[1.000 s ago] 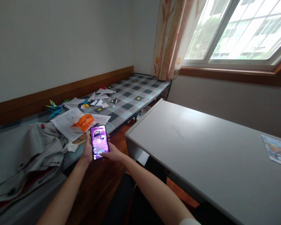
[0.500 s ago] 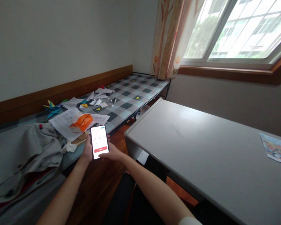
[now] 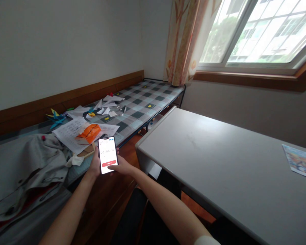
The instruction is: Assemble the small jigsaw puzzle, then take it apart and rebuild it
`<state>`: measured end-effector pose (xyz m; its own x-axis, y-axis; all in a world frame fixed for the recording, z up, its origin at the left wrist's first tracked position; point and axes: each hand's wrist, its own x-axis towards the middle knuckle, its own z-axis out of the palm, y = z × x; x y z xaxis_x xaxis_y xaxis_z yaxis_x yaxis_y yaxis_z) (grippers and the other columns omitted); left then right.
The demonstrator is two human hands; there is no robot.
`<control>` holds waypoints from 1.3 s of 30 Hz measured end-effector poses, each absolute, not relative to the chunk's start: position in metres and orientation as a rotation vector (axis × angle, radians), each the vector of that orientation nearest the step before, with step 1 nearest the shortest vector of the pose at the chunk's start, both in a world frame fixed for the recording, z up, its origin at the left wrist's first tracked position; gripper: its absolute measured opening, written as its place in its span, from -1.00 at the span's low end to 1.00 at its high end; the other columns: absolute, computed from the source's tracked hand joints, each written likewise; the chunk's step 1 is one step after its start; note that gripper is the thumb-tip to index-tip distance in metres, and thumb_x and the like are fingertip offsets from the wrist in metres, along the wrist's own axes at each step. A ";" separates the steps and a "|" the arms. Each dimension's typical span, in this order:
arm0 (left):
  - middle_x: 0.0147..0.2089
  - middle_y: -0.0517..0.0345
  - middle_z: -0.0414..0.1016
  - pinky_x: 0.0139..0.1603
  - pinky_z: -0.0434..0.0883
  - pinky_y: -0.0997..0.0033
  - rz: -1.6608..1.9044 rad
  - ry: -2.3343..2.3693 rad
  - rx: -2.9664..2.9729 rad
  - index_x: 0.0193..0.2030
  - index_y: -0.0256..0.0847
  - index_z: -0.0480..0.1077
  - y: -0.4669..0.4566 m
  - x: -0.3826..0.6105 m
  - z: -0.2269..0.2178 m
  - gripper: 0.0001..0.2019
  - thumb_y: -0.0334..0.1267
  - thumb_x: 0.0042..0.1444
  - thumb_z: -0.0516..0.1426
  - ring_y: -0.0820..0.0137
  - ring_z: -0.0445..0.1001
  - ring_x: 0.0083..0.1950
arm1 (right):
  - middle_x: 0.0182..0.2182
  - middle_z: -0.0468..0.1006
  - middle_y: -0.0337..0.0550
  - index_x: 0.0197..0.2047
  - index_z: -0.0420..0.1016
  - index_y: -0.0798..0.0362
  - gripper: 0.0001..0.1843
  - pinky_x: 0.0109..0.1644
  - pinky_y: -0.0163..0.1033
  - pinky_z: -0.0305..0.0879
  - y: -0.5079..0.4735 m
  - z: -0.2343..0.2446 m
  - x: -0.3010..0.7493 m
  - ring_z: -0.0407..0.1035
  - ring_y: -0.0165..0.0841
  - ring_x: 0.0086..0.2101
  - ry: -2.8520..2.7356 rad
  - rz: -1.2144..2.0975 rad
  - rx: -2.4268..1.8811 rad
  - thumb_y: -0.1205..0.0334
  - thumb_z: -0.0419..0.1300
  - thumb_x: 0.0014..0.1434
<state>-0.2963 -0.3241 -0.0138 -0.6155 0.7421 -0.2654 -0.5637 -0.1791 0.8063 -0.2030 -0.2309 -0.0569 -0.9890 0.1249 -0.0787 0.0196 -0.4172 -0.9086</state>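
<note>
A lit smartphone [image 3: 107, 153] is held upright between my two hands, its screen white with a row of digits and a red button. My left hand [image 3: 94, 163] grips its left edge. My right hand [image 3: 122, 165] holds the lower right side, with the thumb lying over the bottom of the screen near the red button. The fingers behind the phone are mostly hidden. Just beyond the phone, an orange packet [image 3: 89, 133] lies on printed sheets [image 3: 68, 134] on the bed.
A checked mattress [image 3: 135, 102] carries folded white papers [image 3: 108, 103] and a blue and yellow paper shape [image 3: 56, 118]. Grey clothing or a bag [image 3: 28, 166] lies at the left. To the right stands a white table [image 3: 206, 153] bearing a colourful picture [image 3: 301, 161].
The digits on the phone screen have changed, and a dark shape now shows at the screen's top. Both hands stay almost where they were.
</note>
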 end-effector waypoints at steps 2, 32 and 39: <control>0.05 -0.24 0.50 0.10 0.39 -0.02 1.901 1.171 0.223 0.33 -0.34 0.14 -0.324 -0.298 -0.017 -0.32 0.13 0.29 -0.25 0.07 0.50 0.05 | -0.14 0.51 -0.06 -0.05 0.36 0.10 -0.30 -0.32 -0.19 0.50 -0.231 -0.055 -0.202 0.46 -0.23 -0.22 -1.659 2.593 -0.210 0.18 0.48 -0.29; 0.05 -0.24 0.50 0.11 0.40 0.02 1.876 1.193 0.200 0.34 -0.34 0.14 -0.327 -0.296 -0.014 -0.34 0.10 0.30 -0.24 0.08 0.51 0.04 | -0.10 0.50 -0.03 0.02 0.31 0.11 -0.19 -0.32 -0.19 0.50 -0.233 -0.059 -0.202 0.46 -0.23 -0.22 -1.631 2.643 -0.139 0.12 0.50 -0.31; 0.02 -0.27 0.51 0.07 0.43 0.02 1.876 1.243 0.174 0.31 -0.39 0.18 -0.327 -0.295 -0.010 -0.33 0.09 0.30 -0.26 0.07 0.53 0.00 | -0.07 0.49 0.00 0.02 0.30 0.11 -0.14 -0.35 -0.22 0.49 -0.234 -0.055 -0.202 0.45 -0.20 -0.17 -1.636 2.633 -0.129 0.08 0.51 -0.35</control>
<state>-0.2953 -0.3271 -0.0105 -0.6236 0.7125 -0.3216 -0.5740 -0.1381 0.8071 -0.2017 -0.2338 -0.0553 -0.9957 0.0775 -0.0499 0.0104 -0.4434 -0.8963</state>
